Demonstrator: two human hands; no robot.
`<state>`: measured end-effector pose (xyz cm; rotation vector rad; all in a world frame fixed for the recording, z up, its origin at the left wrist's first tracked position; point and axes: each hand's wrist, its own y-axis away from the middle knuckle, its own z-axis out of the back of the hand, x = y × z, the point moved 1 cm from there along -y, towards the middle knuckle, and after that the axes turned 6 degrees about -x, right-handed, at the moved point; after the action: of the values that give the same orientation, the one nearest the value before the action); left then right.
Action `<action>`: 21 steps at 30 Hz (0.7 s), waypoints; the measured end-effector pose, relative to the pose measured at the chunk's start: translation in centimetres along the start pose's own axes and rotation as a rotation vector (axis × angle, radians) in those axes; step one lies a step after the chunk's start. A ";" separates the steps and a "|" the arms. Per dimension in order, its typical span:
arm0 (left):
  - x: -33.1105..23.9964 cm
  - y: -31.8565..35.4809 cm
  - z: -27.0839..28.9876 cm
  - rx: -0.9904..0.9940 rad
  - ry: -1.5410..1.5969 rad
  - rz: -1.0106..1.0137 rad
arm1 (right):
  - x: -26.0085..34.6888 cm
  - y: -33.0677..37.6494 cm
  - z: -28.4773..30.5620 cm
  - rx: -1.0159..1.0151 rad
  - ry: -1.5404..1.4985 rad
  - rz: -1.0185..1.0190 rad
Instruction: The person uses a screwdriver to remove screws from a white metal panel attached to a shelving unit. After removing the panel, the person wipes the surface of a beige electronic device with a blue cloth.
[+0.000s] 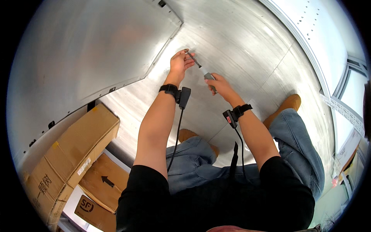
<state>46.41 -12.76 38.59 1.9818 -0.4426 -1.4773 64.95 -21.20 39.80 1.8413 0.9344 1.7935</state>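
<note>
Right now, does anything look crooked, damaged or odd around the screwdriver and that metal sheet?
Nothing stands out. The right hand holds the screwdriver, whose tip meets the left hand on the metal sheet; no damage shows.

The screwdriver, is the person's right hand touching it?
Touching. The head view shows the right hand wrapped around the handle of the screwdriver, no gap between them.
</note>
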 end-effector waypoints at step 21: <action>1.5 -2.3 13.7 -0.301 0.149 -0.012 | -3.0 -3.5 -11.7 0.071 0.040 -0.088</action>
<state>33.80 -15.72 33.46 1.8384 -0.1350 -1.3060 53.02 -22.79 36.30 1.7831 1.0899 1.7719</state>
